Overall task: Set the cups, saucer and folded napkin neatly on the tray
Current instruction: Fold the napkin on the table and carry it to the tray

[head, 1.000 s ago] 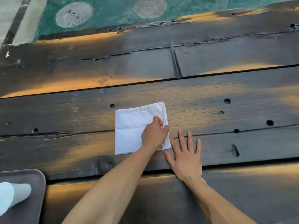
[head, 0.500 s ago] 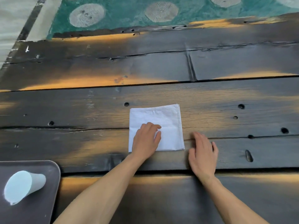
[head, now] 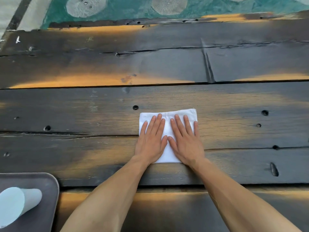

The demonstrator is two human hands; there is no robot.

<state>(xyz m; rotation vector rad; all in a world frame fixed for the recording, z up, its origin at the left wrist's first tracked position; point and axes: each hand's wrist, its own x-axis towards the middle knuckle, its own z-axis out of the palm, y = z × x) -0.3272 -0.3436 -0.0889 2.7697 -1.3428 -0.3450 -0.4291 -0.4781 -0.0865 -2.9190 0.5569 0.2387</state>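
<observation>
A pale blue cup (head: 15,205) lies tipped on its side on the dark tray (head: 48,205), well to the left of and nearer than the folded white napkin (head: 168,131) on the dark plank bench (head: 234,101). On the napkin's left half the left hand (head: 151,141) lies flat, and beside it the right hand (head: 185,141) covers the right half, thumbs nearly touching. Neither has a grip on anything: fingers spread wide, palms down.
</observation>
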